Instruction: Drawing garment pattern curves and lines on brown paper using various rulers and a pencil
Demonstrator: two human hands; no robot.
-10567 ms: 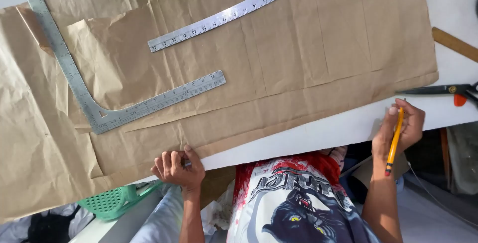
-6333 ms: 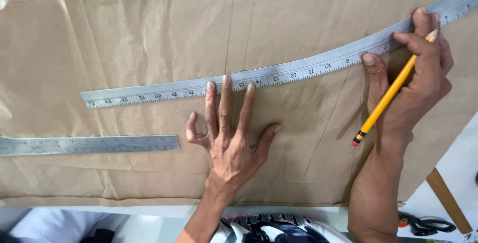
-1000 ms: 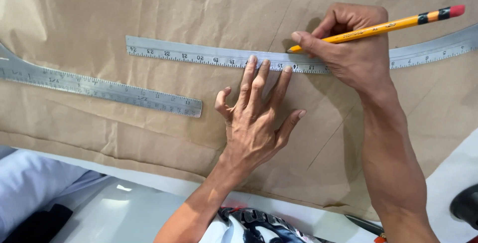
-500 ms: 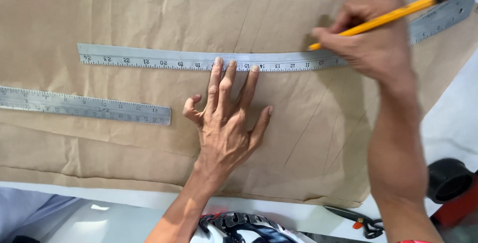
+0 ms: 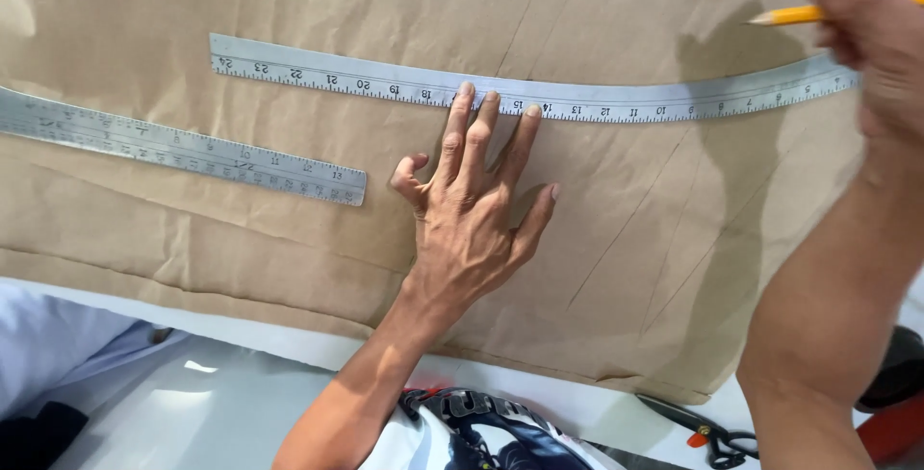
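One wide sheet of brown paper (image 5: 289, 8) covers most of the view, creased in many places and marked with a few thin pencil lines on its right part. It lies flat on a white table (image 5: 318, 345), whose bare edge shows along the paper's lower border.

Across the upper half of the paper lies a long curved ruler (image 5: 318, 74) of grey metal, running from upper left to the far right, where it bends upward. Below and to the left lies a second, straight ruler (image 5: 173, 148), slanting down to the right and cut off by the left edge of the view. The two rulers are near each other but do not touch.

The left hand (image 5: 472, 210) is spread flat on the paper, palm down and gripping nothing. Its three longest fingers (image 5: 460, 128) are stretched forward, their tips pressing on the lower edge of the curved ruler about midway along it; the thumb and little finger rest on the paper alone.

The right hand (image 5: 871, 27) is at the upper right corner, partly out of view, with its fingers closed around a yellow pencil (image 5: 794, 15). The pencil's sharpened tip points left, above the curved ruler's raised end; whether it touches the paper cannot be told.

Scissors (image 5: 698, 422) with dark handles lie on the table below the paper's lower right corner.
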